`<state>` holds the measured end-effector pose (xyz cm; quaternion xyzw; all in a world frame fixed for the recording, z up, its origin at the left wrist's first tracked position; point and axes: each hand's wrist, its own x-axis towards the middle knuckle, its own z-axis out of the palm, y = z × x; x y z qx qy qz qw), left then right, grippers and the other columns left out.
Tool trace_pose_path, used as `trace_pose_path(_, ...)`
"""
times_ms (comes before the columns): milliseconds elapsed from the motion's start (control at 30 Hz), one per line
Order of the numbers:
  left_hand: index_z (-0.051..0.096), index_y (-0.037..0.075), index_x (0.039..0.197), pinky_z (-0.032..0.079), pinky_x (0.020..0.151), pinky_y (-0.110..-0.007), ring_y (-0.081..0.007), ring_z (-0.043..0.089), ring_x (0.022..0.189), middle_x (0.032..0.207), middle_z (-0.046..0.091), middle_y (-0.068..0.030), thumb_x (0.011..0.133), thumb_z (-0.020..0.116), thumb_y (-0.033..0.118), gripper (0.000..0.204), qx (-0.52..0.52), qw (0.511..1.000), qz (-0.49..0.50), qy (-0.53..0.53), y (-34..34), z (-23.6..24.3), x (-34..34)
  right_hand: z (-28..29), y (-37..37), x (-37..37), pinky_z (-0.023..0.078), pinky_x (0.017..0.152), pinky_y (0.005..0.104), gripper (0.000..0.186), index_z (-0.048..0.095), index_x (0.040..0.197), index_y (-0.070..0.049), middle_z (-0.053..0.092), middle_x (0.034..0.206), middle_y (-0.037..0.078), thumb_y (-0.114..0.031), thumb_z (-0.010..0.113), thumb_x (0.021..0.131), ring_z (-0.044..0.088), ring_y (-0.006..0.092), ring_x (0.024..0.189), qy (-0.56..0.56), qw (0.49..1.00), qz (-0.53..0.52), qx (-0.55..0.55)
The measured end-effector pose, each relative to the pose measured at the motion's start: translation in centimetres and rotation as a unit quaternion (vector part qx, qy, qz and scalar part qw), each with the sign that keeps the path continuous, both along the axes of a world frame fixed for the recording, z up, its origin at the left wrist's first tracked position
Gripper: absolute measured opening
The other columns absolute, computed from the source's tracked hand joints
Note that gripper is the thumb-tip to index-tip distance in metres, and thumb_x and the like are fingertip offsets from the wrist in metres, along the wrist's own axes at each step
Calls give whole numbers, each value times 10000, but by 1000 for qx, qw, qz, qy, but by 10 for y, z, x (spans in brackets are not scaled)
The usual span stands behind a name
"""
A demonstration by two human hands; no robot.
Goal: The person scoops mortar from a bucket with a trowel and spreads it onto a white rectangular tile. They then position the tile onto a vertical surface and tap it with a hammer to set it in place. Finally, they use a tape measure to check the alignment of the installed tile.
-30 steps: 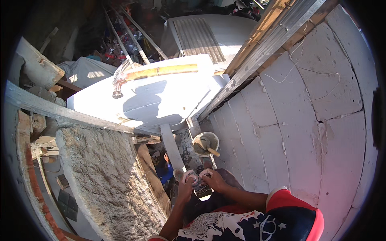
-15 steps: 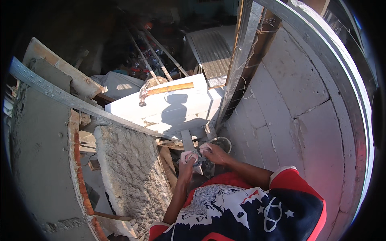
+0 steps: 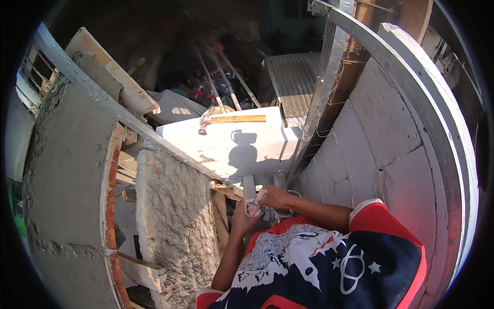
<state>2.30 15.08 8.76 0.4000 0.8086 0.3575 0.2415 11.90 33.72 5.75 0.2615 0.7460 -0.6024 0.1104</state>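
In front of my shirt, both hands are close together. My left hand [image 3: 242, 215] is closed around a small, crumpled-looking thing [image 3: 252, 209] with grey and reddish colours; its kind is too small to make out. Whitish dust or paste coats the fingers. Just to the right, my right hand [image 3: 274, 197] has its fingers bent and pinched at the edge of that thing. What lies between those fingertips is hidden. Beyond the hands, a claw hammer [image 3: 234, 119] with a wooden handle rests on top of a white block wall [image 3: 193, 135].
A bucket [image 3: 294, 194] stands partly behind my right forearm. Metal channels [image 3: 128, 117] cross at left and curve overhead at right. White block walling [image 3: 355, 149] rises on the right. Rough concrete [image 3: 175, 226] and a plastered panel [image 3: 72, 185] lie left. Poles [image 3: 226, 77] lie beyond.
The view has shifted, so the surroundings sit farther right and lower. My hands have drawn closer together, still around the small crumpled thing.
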Motion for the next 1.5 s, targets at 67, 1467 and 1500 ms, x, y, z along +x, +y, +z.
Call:
trace_pose_path(67,573,45,1235,520,953,-478,-432,633,1101,1176,653,-196,706,856,141,608,-4,1000,3,19,-3,-2,1,7,-3,1,537,640,315,259,741,1027,21,714,830,65,-178,753,862,651,150,719,9,998,0,-56)
trace_pose_path(1467,776,192,1156,548,878,-526,-363,592,1130,1147,641,-120,889,740,333,304,-146,945,27,290,129,-61,-245,-107,192,-91,614,741,283,94,675,1010,-23,620,827,9,-116,688,1011,614,109,727,99,531,-814,-213)
trace_pose_path(1500,778,194,1152,551,865,-524,-357,592,1126,1148,640,-118,892,738,328,295,-133,946,30,295,133,-62,-244,-109,194,-88,615,739,284,92,673,1003,-23,619,821,9,-113,690,1009,613,109,722,99,530,-815,-210)
